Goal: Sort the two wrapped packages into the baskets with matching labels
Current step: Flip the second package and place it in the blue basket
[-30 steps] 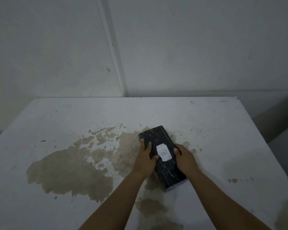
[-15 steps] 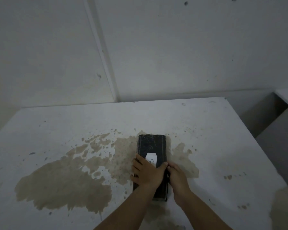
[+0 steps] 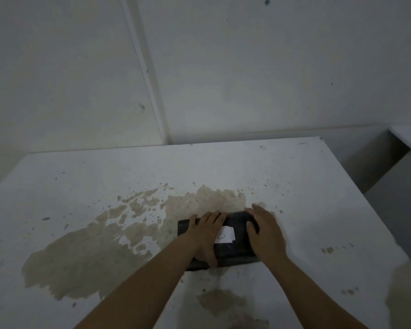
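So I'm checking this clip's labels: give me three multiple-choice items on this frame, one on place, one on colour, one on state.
1. Where does the package lie?
A. on the stained table
B. in a basket
C. on the floor

2. What colour is its label?
A. red
B. white
C. yellow

3. How is the package held?
A. by the left hand alone
B. by neither hand
C. by both, with the right hand too

Key: 1 A, it rests on the tabletop by the brown stain; 2 B, a white slip sits on the dark wrap; 3 C, a hand grips each end.
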